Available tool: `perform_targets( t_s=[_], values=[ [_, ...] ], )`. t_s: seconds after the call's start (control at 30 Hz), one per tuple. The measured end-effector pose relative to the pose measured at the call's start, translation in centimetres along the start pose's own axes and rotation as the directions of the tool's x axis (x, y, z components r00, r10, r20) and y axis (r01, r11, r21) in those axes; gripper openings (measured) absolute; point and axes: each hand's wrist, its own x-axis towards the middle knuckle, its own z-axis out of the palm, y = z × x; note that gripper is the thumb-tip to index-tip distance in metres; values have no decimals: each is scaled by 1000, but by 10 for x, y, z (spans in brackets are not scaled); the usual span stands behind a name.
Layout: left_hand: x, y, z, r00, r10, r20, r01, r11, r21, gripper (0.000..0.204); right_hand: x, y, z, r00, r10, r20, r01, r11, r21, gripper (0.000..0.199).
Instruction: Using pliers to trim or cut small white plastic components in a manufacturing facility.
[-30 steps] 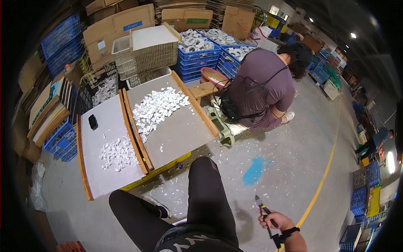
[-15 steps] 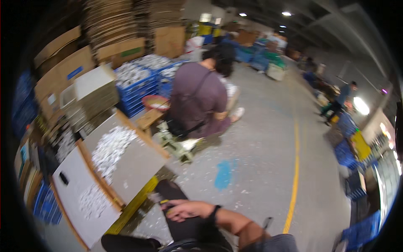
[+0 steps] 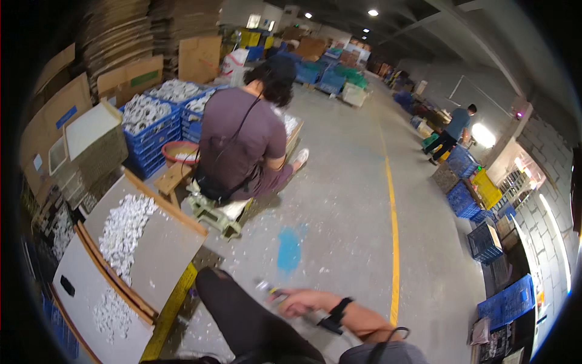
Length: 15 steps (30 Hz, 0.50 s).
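My right hand (image 3: 298, 301), with a black band round its wrist, is closed round a small tool (image 3: 270, 289) with yellow on its handle and a pale grey end; blur hides its exact kind. The hand hangs over the floor, just right of my dark-trousered leg (image 3: 233, 309). Nothing of my left hand shows. To the left lie two grey boards with wooden edges, the farther board (image 3: 173, 242) bearing a heap of small white pieces (image 3: 126, 233). More white pieces (image 3: 112, 312) are spread on the nearer board (image 3: 76, 267).
A seated person (image 3: 242, 133) in a purple shirt is ahead on a low green stool (image 3: 212, 215). Blue crates (image 3: 145, 148) of white parts stand behind the boards. A yellow line (image 3: 391, 224) runs along the floor; another person (image 3: 454, 127) walks among crates at right.
The view has swung right, so the boards and seated person sit farther left. My right hand has moved off my leg to its right side, still holding the tool.
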Motion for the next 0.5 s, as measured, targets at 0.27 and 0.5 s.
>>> perform_targets(
  t_s=[0.27, 0.5],
  values=[
    [-30, -102, -145, 983, -134, -126, 121, 987, -108, 26, 16, -44, -6, 940, -311, -139, 339, 899, 277, 43],
    [-120, -9, -71, 959, -92, -267, -31, 905, -425, 22, 117, -29, 109, 945, 0, 327, -38, 993, 108, 30]
  ],
)
